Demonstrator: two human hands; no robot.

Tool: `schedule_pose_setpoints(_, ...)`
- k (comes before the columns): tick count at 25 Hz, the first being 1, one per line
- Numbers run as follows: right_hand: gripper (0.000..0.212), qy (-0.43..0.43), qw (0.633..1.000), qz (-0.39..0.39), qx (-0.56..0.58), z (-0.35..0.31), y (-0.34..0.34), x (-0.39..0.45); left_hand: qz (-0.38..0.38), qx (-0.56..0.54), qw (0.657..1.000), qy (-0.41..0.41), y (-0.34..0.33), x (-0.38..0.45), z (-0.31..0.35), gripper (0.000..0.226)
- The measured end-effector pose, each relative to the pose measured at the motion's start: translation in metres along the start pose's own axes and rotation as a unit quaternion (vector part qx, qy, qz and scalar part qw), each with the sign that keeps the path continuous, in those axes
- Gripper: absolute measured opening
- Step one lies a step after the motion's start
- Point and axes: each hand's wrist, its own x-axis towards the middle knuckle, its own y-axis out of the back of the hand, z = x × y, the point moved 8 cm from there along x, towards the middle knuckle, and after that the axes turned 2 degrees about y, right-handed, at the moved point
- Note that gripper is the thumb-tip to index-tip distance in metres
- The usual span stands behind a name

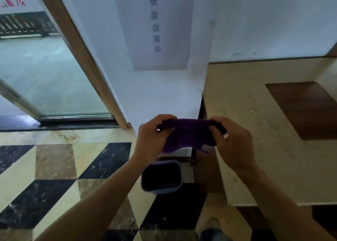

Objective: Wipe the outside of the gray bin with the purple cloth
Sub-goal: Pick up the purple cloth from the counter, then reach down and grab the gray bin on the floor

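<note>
Fingers of left hand point(152, 137) and right hand point(232, 142) clamped on purple cloth point(189, 136), stretched above gray bin point(161, 177) on floor point(54, 167).

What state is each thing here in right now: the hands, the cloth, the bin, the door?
Left hand: closed on one end of the purple cloth.
Right hand: closed on the other end.
Purple cloth: stretched between both hands, lower edge hanging, clear of the bin.
Gray bin: upright on the floor, no lid, not yet touched.
Glass door: cannot tell whether open or shut.
Paper sign: flat on the wall.
</note>
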Motion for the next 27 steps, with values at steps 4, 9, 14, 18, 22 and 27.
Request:
schedule_pose_setpoints(4,0.019,-0.062,0.998,0.010,0.030,-0.061,-0.049,-0.030,0.021,-0.035,0.999,-0.009,0.068,-0.020,-0.024,0.040)
schedule_pose_setpoints(9,0.014,-0.129,0.990,-0.028,0.052,-0.112,-0.099,-0.066,-0.030,-0.033,0.999,-0.001,0.110,-0.039,-0.054,0.034)
schedule_pose_setpoints(14,0.023,-0.155,0.985,-0.057,0.055,-0.115,-0.133,-0.083,-0.060,-0.020,0.998,-0.002,0.119,-0.043,-0.090,0.029)
schedule_pose_setpoints(18,0.024,-0.193,0.974,-0.077,0.087,-0.090,-0.156,-0.095,-0.060,-0.025,0.998,0.018,0.100,-0.050,-0.118,0.027)
schedule_pose_setpoints(22,0.029,-0.209,0.964,-0.076,0.142,-0.040,-0.191,-0.126,-0.048,-0.029,0.998,0.039,0.059,-0.062,-0.165,0.025)
schedule_pose_setpoints(27,0.046,-0.236,0.947,-0.106,0.192,0.050,-0.269,-0.198,-0.055,-0.044,0.997,0.028,-0.010,-0.098,-0.267,0.026)
